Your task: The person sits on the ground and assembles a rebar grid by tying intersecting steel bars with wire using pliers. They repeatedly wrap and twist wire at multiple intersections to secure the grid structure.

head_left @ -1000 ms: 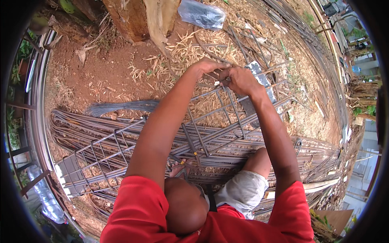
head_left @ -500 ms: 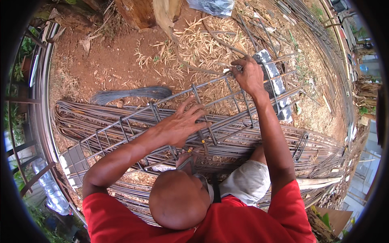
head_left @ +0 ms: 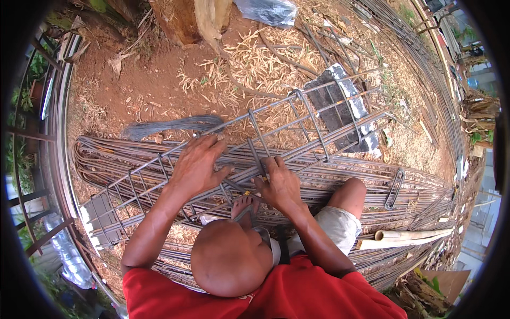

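Observation:
A long rebar cage (head_left: 297, 150) of straight bars and square stirrups lies slantwise, its right end over a black-and-white block (head_left: 340, 114) and its left end over a grey block (head_left: 101, 210). My left hand (head_left: 197, 164) rests on the cage's far bar near a stirrup, fingers and thumb apart, holding nothing visible. Near the middle of the cage, my right hand (head_left: 280, 186) is closed around a dark, bar-shaped metal tool (head_left: 256, 155). One end sticks out beyond my fingers; the rest is hidden, so its exact kind is unclear.
Under the cage lie many bent steel bars (head_left: 106, 151). A bundle of thin grey tie wire (head_left: 170, 126) rests on the soil beyond. A loose stirrup (head_left: 394, 190) sits right of my knee, near a pale split pole (head_left: 409, 237). Clear plastic (head_left: 268, 11) lies at the top.
My right hand has come back from the far bar by the block to mid-cage and taken hold of the dark tool. My left hand has shifted left along the cage.

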A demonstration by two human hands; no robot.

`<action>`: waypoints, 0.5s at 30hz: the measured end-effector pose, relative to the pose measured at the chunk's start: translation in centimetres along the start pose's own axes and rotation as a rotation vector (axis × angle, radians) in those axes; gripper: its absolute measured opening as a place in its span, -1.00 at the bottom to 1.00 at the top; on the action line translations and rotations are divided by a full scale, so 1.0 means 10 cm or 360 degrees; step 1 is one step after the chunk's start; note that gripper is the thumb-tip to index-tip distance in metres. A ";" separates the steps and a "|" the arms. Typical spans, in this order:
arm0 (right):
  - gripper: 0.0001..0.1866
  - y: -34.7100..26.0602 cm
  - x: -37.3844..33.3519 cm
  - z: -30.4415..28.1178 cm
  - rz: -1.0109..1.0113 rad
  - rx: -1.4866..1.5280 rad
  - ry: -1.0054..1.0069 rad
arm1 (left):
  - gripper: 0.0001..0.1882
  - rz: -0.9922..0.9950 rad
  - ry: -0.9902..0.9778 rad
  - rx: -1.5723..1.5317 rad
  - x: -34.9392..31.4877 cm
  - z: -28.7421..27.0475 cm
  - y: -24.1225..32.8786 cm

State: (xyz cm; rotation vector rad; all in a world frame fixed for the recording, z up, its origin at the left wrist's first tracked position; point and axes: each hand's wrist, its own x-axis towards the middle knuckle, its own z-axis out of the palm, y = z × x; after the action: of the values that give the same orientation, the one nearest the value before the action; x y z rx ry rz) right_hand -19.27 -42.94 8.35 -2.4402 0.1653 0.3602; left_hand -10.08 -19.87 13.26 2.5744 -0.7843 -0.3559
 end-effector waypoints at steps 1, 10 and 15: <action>-0.52 0.02 0.03 0.03 -0.0017 0.0013 0.0006 | -0.64 -0.0123 -0.0105 0.0016 -0.15 -0.05 -0.02; -0.61 0.06 0.06 0.21 -0.0211 0.0200 -0.0057 | -0.71 -0.0039 -0.0305 -0.0402 -0.44 0.27 -0.27; -0.63 0.02 -0.01 0.17 -0.0265 0.0726 -0.0645 | -0.75 0.0095 -0.0242 -0.0597 -0.18 0.00 -0.09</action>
State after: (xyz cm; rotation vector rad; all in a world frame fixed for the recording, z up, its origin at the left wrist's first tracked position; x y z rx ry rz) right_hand -19.77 -42.02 6.98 -1.8740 -0.1204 0.6533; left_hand -11.08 -18.16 13.05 2.1887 -0.7624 -0.6220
